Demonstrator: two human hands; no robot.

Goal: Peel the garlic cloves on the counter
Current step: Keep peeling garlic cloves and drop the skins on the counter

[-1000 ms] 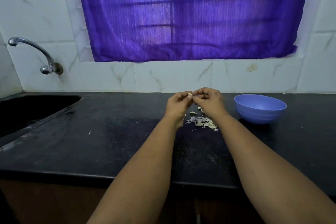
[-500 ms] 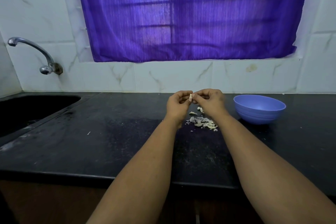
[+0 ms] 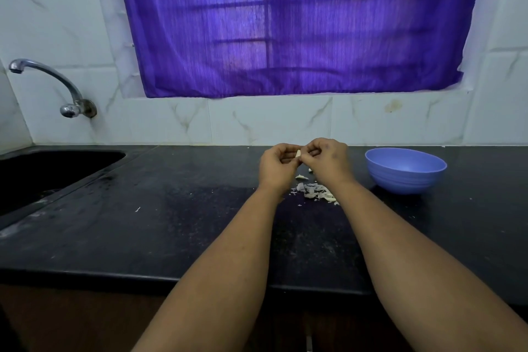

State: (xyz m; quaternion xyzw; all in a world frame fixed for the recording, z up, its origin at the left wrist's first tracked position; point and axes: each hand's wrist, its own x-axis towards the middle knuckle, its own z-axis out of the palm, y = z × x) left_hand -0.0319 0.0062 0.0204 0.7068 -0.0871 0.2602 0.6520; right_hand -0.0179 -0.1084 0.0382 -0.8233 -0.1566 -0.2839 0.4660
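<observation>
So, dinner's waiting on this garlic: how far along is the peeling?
Some is done: a pile of peels lies on the counter. In hand: left hand and right hand pinch one clove. What remains, and what the blue bowl holds, can't be seen.

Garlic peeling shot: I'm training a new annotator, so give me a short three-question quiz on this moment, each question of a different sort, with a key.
1. True or false: both the left hand and the right hand hold the garlic clove above the counter.
2. Multiple choice: the blue bowl stands
A. in the sink
B. on the counter, to the right of the hands
C. under the tap
3. Fill the gap: the pile of peelings lies on the counter, in the picture just below the ____.

Key
1. True
2. B
3. hands
</observation>
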